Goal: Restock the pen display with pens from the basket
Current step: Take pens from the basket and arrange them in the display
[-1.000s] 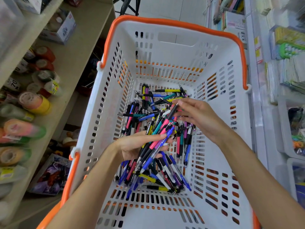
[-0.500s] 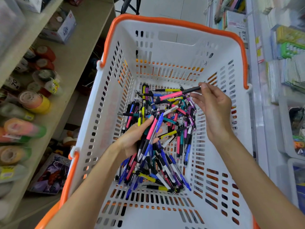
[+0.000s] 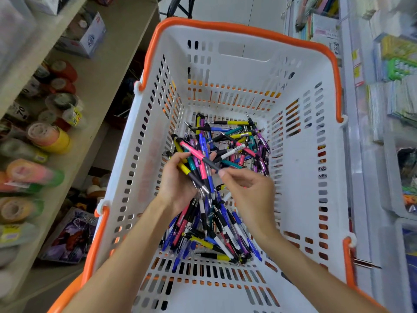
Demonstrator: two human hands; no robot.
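1. Around both hands stands the basket [image 3: 300,181], white with slotted walls and an orange rim, its floor below the forearms.
2. Left of the left hand runs a shelf [image 3: 106,71] carrying tape rolls [image 3: 48,137] and a small box [image 3: 86,39]; below it lies a purple packet [image 3: 72,236].
3. Right of the right hand stand racks [image 3: 392,105] of stationery, blurred, so I cannot tell which one is the pen display.
4. Under and beyond the hands lies the pile [image 3: 228,222] of loose pens on the basket floor: blue, pink, yellow, teal and purple.
5. Left hand [image 3: 178,186] is palm up with fingers curled around a bunch [image 3: 198,168] of several pens, fanned across the palm.
6. Right hand [image 3: 250,190] is just beside the left, thumb and forefinger pinching the dark grip end of a pink pen [image 3: 194,152], which lies slantwise across the bunch.
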